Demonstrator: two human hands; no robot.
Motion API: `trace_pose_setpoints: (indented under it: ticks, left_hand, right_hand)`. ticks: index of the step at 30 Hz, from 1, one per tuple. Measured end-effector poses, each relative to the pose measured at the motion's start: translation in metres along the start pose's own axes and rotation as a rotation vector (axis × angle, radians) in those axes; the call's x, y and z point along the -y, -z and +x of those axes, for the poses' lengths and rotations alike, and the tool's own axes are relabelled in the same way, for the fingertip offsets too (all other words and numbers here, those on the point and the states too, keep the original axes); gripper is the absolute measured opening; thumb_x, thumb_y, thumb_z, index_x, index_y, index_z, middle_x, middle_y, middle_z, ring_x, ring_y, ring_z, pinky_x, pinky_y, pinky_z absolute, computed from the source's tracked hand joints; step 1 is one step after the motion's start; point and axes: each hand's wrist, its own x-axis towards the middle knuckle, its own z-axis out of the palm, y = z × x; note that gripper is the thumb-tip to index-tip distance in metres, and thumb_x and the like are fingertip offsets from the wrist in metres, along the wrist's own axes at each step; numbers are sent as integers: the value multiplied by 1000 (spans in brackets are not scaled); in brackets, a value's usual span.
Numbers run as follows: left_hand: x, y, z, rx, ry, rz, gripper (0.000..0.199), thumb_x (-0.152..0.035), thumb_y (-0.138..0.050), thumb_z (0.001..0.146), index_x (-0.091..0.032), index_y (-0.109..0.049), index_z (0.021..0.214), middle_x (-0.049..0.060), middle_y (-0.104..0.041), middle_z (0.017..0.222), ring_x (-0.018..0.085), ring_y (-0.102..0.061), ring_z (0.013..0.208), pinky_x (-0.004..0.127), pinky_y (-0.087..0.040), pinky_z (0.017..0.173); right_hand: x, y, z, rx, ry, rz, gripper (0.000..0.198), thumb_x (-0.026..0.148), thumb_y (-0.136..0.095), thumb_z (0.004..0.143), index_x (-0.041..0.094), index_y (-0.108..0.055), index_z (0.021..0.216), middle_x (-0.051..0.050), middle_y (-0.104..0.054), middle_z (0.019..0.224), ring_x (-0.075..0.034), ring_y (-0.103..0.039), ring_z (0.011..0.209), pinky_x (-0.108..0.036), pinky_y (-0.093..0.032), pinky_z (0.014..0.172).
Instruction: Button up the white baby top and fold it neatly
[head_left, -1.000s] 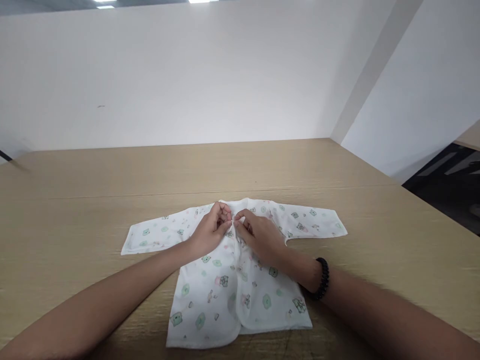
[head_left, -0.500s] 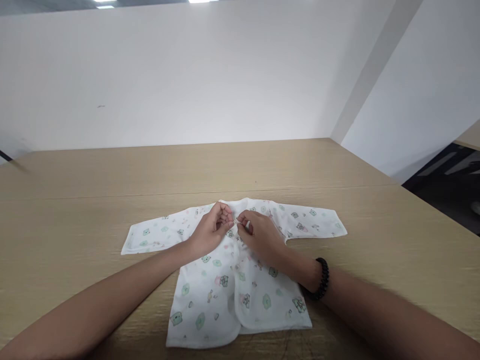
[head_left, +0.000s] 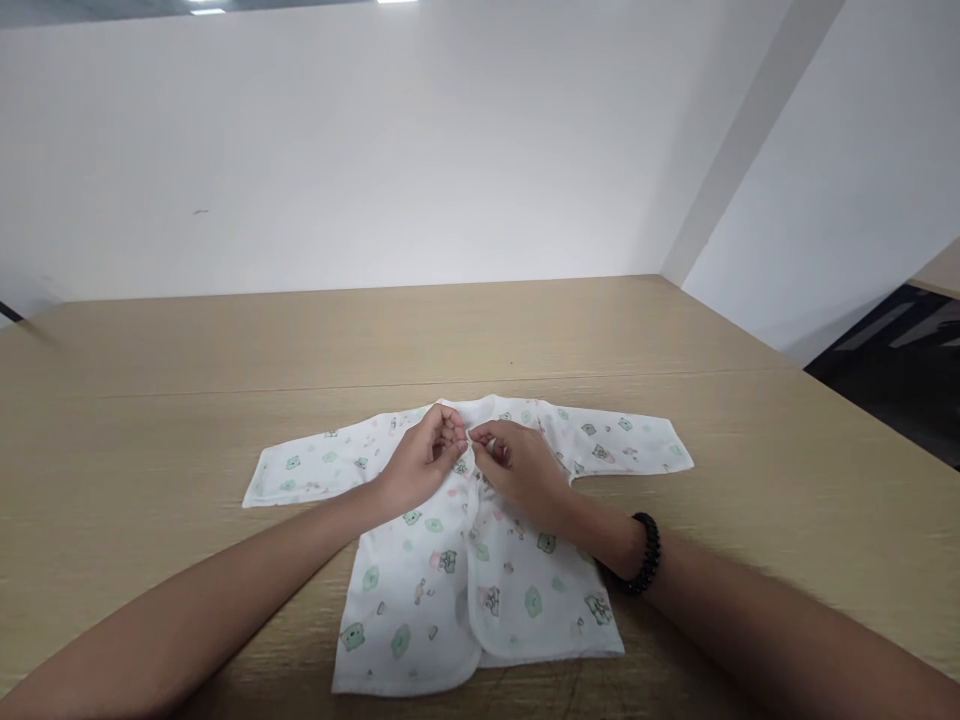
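A small white baby shirt [head_left: 420, 600] with green and pink animal prints lies spread on the table, both sleeves stretched out sideways. Its two front panels meet along the middle. My left hand [head_left: 427, 455] pinches the shirt's front edge just below the neckline, fingers curled. Facing it, my right hand [head_left: 521, 465] pinches the same edge, thumb and forefinger nearly touching the left fingertips. A fastening between the fingertips is too small to make out. On my right wrist is a black beaded bracelet [head_left: 646, 553].
The wooden table [head_left: 225, 350] runs back to a white wall [head_left: 420, 150], with a seam across its surface. Its right edge slants toward me, with a dark area [head_left: 892, 345] beyond. A thin black object [head_left: 10, 313] shows at the far left.
My right fingertips have moved slightly left, closer to the left fingertips. The left hand and the shirt stay about where they were.
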Motion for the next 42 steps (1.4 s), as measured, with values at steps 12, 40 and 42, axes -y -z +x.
trace_pose_setpoints:
  ticks: [12, 40, 42]
  left_hand:
    - [5, 1, 0, -4, 2, 34, 12, -27, -54, 90, -21, -46, 96, 2, -54, 85, 14, -55, 77, 25, -44, 68]
    - [-7, 1, -1, -4, -1, 110, 14, -31, -58, 89, -18, -54, 87, 2, -58, 78, 12, -53, 66, 22, -41, 58]
    - [-8, 0, -1, -18, 5, 104, 17, -33, -62, 87, -17, -55, 87, 2, -60, 80, 12, -54, 66, 22, -42, 58]
  right_hand:
    - [0, 1, 1, -5, 5, 42, 10, 15, -60, 81, 20, -67, 83, 4, -62, 69, -10, -50, 57, -23, -39, 58]
    - [0, 2, 2, 72, -116, 7, 8, 19, -57, 82, 21, -56, 74, 5, -57, 60, -11, -51, 57, -23, -34, 54]
    - [-1, 1, 2, 73, -115, 5, 7, 19, -57, 81, 21, -56, 75, 6, -57, 61, -11, -50, 58, -23, -34, 54]
